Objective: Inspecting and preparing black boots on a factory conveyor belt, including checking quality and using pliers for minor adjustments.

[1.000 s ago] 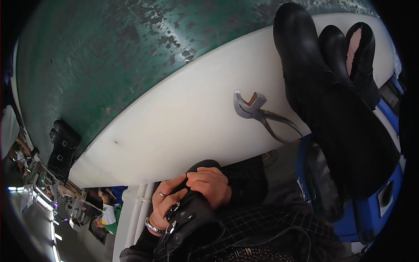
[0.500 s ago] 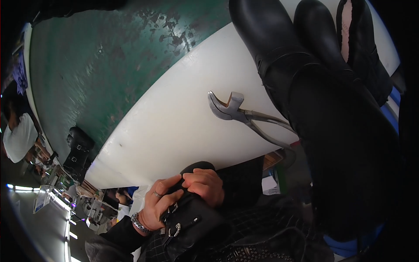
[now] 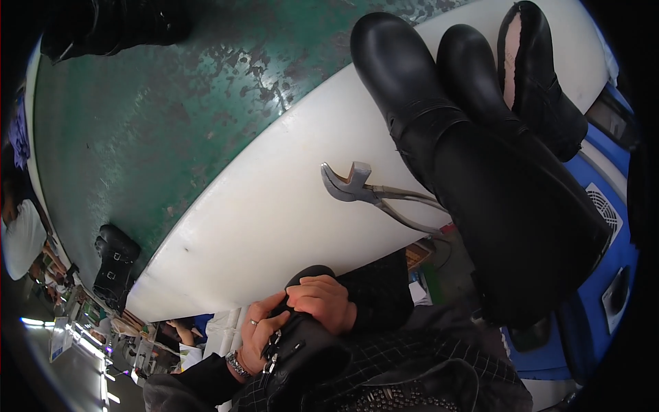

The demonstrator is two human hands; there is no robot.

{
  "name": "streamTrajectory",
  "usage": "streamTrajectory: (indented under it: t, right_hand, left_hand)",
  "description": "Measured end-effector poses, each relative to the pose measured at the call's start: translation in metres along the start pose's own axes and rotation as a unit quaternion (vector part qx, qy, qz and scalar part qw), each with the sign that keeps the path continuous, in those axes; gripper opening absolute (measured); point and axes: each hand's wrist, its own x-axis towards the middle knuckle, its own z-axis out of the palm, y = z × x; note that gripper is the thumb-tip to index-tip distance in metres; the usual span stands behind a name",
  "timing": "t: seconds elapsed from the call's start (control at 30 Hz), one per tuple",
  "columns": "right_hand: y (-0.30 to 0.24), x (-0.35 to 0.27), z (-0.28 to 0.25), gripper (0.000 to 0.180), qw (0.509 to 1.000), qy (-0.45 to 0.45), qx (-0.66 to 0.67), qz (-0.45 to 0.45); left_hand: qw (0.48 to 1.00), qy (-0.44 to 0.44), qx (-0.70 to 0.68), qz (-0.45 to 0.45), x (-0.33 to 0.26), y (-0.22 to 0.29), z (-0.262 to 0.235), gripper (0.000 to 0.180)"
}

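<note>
Close to my body, both hands grip a black buckled boot [image 3: 312, 350] near the white table's front edge. My left hand [image 3: 259, 333], with a ring and a metal watch, wraps the boot's near left side. Curled over the upper part is my right hand [image 3: 322, 303], its fingers meeting the left fingertips. The boot's rounded black end shows above the hands; what lies under the fingers is hidden. Beyond them, a pair of metal lasting pliers [image 3: 355, 187] lies on the white table surface [image 3: 254, 226], touched by neither hand.
A tall black boot [image 3: 494, 185] lies at the right, with another black boot [image 3: 470, 69] and a pink-lined boot piece [image 3: 532, 75] behind it. A buckled boot [image 3: 115, 264] rests on the green surface [image 3: 171, 123] at left. Blue equipment [image 3: 583, 329] stands at lower right.
The view has shifted, bringing more of the blue equipment and the boots on the right into sight. Both hands stay closed on the buckled boot, with little change in grip.
</note>
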Motion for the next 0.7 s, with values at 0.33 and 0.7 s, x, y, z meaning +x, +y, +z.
streamTrajectory:
  t: [0.33,0.7]
  right_hand:
    - [-0.002,0.005,-0.003,0.034,0.994,-0.096,-0.05,-0.025]
    - [-0.002,0.006,-0.003,0.05,0.982,-0.162,-0.082,-0.051]
  left_hand:
    - [0.984,-0.002,-0.141,-0.104,-0.023,-0.035,0.016,0.024]
    - [0.917,0.025,-0.334,-0.215,-0.033,-0.054,0.027,0.03]
